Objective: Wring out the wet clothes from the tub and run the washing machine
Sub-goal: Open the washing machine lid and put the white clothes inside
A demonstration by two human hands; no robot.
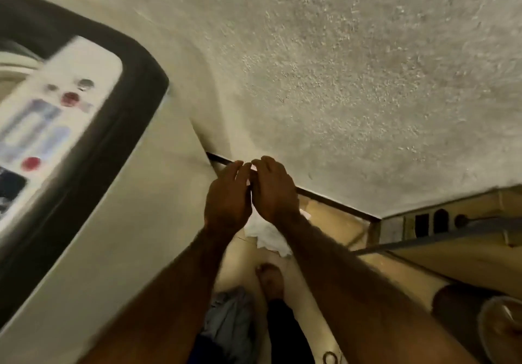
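Observation:
The washing machine [93,199] fills the left side, blurred. Its white control panel [53,115] with red and silver buttons faces up, and part of the drum opening shows at the far left. My left hand [226,197] and my right hand [274,191] are pressed close together in the middle, in front of the wall. Between their fingers they hold a white cloth [268,235], which shows again below the wrists. I cannot tell whether its lower end touches the floor. The tub is not in view.
A rough plastered wall [353,81] stands right in front. A bare foot [271,279] is on the tan floor, with a blue-grey garment [228,321] beside it. At the right are a wooden ledge [440,222], a dark roll [463,307] and a round pale object [502,324].

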